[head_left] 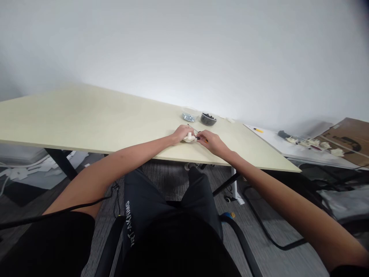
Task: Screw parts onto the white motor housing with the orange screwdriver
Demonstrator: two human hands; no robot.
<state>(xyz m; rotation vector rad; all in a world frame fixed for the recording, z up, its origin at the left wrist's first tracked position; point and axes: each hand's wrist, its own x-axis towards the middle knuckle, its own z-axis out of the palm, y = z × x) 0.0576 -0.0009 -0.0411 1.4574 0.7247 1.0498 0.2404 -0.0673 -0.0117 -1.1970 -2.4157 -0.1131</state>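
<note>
Near the front edge of the table, my left hand [182, 133] is closed around a small white plastic part [189, 138] with a short upright stub. My right hand [212, 141] meets it from the right, fingers pinched on a small black-and-orange tool [206, 141]. The tool's dark end points at the part; whether it touches cannot be made out. Just behind my hands stand a clear tub of shiny silvery small pieces [188, 117] and a tub of small black pieces [208, 119].
The pale table [86, 119] runs along a white wall. To the right, a white side table [271, 143] carries a yellow-handled item [258, 130], several white parts [313, 143] and a cardboard box [350, 140]. Chair armrests flank my legs, and a black cable crosses my left arm.
</note>
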